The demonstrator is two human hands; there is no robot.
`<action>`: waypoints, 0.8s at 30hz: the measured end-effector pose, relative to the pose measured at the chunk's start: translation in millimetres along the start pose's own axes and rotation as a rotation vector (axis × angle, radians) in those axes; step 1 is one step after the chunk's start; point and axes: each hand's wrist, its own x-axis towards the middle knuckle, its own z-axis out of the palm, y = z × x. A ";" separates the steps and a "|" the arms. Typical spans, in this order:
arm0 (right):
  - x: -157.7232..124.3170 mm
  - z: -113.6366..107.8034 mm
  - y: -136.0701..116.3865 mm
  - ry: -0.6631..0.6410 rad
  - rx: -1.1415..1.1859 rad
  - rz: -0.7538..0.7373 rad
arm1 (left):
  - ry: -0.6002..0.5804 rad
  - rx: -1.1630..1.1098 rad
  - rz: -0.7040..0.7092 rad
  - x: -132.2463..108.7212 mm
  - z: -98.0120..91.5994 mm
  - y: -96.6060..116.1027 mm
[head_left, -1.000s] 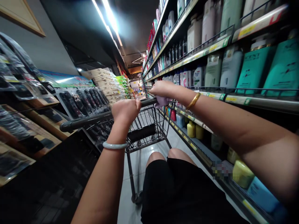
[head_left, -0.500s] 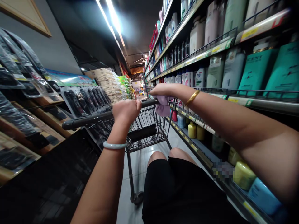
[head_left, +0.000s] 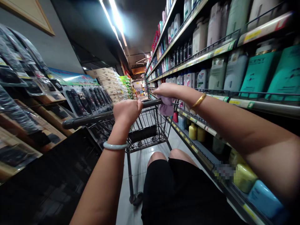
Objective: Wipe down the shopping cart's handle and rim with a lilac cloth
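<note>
My left hand [head_left: 126,112] is wrapped round the black handle [head_left: 93,118] of a shopping cart. A pale bangle sits on that wrist. At the handle's right end, my right hand [head_left: 167,89], palm down, grips a purple cloth [head_left: 166,109] that hangs below it and touches the bar. Most of the right fingers are hidden behind the hand and cloth. A gold bracelet circles the right wrist. Beyond the handle, the cart's black wire basket [head_left: 161,125] stretches forward, and one caster [head_left: 136,198] shows on the floor.
Tall shelves of bottles line the right, with teal pump bottles [head_left: 259,73] close by and yellow bottles [head_left: 192,131] low down. Packaged goods [head_left: 89,97] hang along the left above a black panel [head_left: 53,178]. A tiled floor [head_left: 126,200] runs down the narrow aisle.
My right hand, with the purple cloth, has shifted slightly to the right along the handle's end. The left hand keeps its hold. The shelves sit slightly further right in view.
</note>
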 end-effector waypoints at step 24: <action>-17.8 -19.7 3.2 0.453 0.770 -0.206 | 0.046 0.021 0.008 -2.9 3.7 -2.9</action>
